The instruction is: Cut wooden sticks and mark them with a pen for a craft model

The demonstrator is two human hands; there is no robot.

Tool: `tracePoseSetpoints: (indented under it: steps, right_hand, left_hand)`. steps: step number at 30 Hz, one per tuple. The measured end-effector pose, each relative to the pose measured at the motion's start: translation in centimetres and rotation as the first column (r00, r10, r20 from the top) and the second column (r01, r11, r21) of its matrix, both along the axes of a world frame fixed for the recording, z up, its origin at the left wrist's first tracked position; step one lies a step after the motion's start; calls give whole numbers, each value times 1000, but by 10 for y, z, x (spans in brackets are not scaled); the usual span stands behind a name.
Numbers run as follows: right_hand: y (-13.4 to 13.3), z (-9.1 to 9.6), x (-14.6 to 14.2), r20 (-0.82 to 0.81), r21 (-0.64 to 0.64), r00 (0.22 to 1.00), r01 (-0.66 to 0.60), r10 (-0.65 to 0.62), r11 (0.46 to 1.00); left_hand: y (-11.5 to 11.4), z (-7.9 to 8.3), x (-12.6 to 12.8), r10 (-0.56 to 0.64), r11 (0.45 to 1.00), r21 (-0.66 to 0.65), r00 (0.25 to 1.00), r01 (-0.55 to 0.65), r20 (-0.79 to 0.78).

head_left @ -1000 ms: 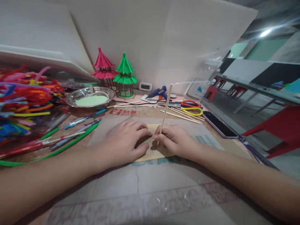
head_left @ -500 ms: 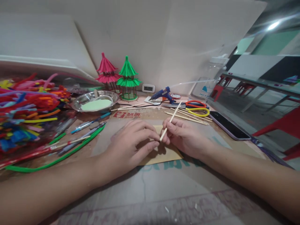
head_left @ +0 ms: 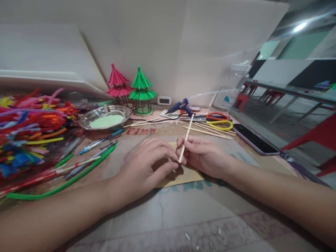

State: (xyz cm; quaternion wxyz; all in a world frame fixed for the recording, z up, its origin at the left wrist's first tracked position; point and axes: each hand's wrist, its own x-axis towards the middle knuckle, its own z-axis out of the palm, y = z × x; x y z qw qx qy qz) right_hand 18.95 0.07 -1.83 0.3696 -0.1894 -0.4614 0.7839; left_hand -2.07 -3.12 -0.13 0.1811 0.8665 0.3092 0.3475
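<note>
My right hand (head_left: 203, 154) pinches a thin pale wooden stick (head_left: 187, 134) between thumb and fingers. The stick slants, its upper end leaning away from me. At its lower end are the thumb and curled fingertips of my left hand (head_left: 154, 159), closed against the tip; the exact contact is partly hidden. Both hands are over a yellow sheet (head_left: 181, 178), which they cover in part. More loose wooden sticks (head_left: 210, 132) lie just beyond my right hand.
Behind stand a green pagoda model (head_left: 141, 91) and a pink one (head_left: 118, 84). A blue glue gun (head_left: 180, 106), scissors (head_left: 219, 124) and a phone (head_left: 254, 140) lie right of centre. Left are a metal dish (head_left: 84, 120), pens (head_left: 101, 140) and a pile of pipe cleaners (head_left: 34, 122).
The stick has turned in my right hand, its upper end swinging left to stand steeper. My left fingertips stay by its lower end. The whole view has shifted slightly.
</note>
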Motion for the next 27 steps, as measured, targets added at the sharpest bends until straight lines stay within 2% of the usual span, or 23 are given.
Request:
tracePoseSetpoints:
  steps: [10,15,19,27]
  right_hand:
    - [0,4,0,8,-16,1000,-7,7,1000]
    - [-2,17,2,36,49,991,126,-128,991]
    - [-10,33,3,-31,21,964,265,-265,964]
    - [-19,49,-2,-76,-14,933,351,-351,936]
  left_hand:
    - [0,0,0,10,999,-30,1000,-11,-25]
    - [0,-1,-1,46,999,-11,999,-46,-13]
    - [2,-4,-5,53,999,-4,998,-53,-23]
    - [6,-14,-10,46,999,4,997,-46,-63]
